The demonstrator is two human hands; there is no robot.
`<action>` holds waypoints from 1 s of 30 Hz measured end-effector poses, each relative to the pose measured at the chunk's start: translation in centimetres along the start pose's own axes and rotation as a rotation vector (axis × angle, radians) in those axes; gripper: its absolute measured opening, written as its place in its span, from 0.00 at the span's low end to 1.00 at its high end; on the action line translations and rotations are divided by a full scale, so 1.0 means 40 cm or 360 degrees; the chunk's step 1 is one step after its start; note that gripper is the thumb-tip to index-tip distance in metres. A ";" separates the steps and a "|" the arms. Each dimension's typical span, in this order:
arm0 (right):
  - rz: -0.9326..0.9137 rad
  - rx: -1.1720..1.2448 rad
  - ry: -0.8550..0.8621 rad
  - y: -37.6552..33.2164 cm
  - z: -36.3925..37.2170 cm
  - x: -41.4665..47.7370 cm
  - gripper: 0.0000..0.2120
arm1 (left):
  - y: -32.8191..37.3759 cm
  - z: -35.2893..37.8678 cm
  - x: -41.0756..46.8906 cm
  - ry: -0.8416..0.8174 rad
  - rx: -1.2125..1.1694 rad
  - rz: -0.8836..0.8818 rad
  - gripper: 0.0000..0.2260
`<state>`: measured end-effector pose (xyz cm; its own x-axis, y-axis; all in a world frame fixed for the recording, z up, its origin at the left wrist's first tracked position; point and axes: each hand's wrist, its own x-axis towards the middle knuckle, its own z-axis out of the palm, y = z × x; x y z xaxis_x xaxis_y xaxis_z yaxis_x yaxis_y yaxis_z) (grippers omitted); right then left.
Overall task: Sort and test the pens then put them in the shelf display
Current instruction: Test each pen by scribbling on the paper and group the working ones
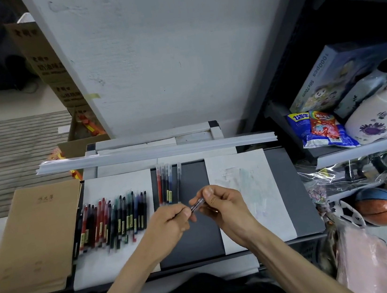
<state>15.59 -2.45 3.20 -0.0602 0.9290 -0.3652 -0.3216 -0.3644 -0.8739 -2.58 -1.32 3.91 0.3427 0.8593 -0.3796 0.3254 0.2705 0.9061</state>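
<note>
Both hands meet over the dark tabletop around one pen. My right hand pinches its clear end between thumb and fingers. My left hand grips the other end of the same pen with curled fingers. Left of the hands, several coloured pens lie in a row on a white sheet. Beyond the hands, a small group of sorted pens lies side by side on the dark surface. A scribbled white test sheet lies under my right wrist.
A stack of brown paper notebooks sits at the table's left. A long white plastic strip runs along the far edge. Shelves on the right hold boxes, snack bags and a jug; basketballs lie below them.
</note>
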 end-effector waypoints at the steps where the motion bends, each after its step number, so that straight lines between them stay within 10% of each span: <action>1: 0.0001 -0.0013 -0.0030 -0.004 -0.002 0.002 0.12 | 0.002 0.000 0.002 -0.0040 -0.0157 -0.0090 0.14; 6: 0.0089 -0.0079 -0.0174 -0.047 -0.025 0.016 0.12 | 0.019 0.015 0.004 -0.0253 -0.0576 -0.0289 0.13; 13: 0.0106 -0.0349 0.0069 -0.039 -0.063 0.052 0.13 | 0.019 0.011 0.066 -0.0249 0.0255 -0.0017 0.12; 21: 0.0029 -0.2375 0.0374 0.071 -0.187 0.029 0.13 | -0.055 -0.018 0.238 0.0278 0.0763 -0.0085 0.15; 30: 0.0038 -0.2628 0.0339 0.133 -0.244 0.003 0.20 | -0.033 0.002 0.383 0.0375 0.1216 -0.0029 0.06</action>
<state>23.09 -4.90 -4.60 0.1162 0.9482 -0.2957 0.9648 -0.1785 -0.1932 2.31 11.47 -3.12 0.1639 0.9499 -0.2661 0.8722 -0.0136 0.4889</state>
